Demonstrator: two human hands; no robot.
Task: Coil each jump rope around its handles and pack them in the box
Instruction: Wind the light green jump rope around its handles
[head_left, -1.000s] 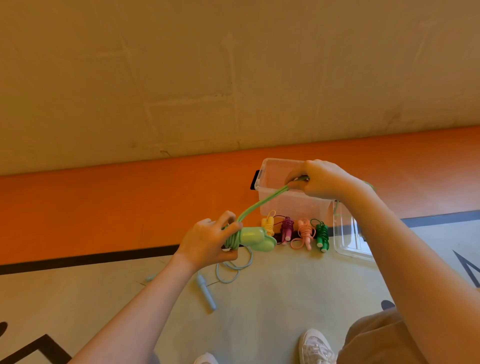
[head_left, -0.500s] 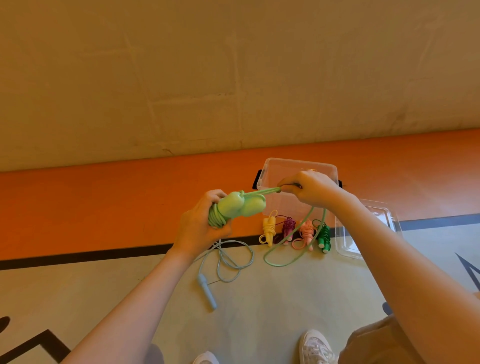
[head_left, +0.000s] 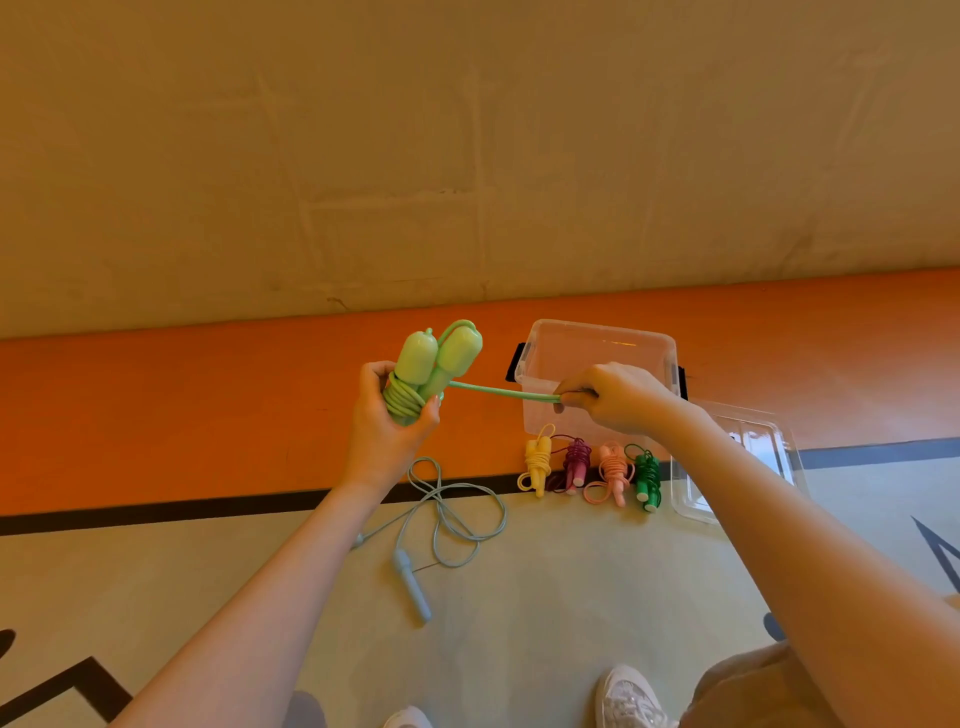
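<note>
My left hand (head_left: 387, 431) grips the two light green handles (head_left: 439, 358) upright, with green rope coiled round their lower ends. A taut stretch of green rope (head_left: 504, 392) runs right to my right hand (head_left: 613, 397), which pinches its end. Behind that hand stands the clear plastic box (head_left: 597, 348), open. In front of the box lie coiled ropes in a row: yellow (head_left: 537, 462), purple (head_left: 575, 460), pink (head_left: 613, 470) and dark green (head_left: 647, 475). A pale blue rope (head_left: 452, 512) lies loose on the floor, one handle (head_left: 413, 584) showing.
The clear lid (head_left: 748, 467) lies right of the box, partly behind my right arm. An orange floor band runs along the wall. My white shoes (head_left: 628, 699) and a knee show at the bottom edge.
My left hand has lifted and turned the green handles upright. The slack green loop that hung down is gone; the rope now runs taut to my right hand, which has dropped slightly.
</note>
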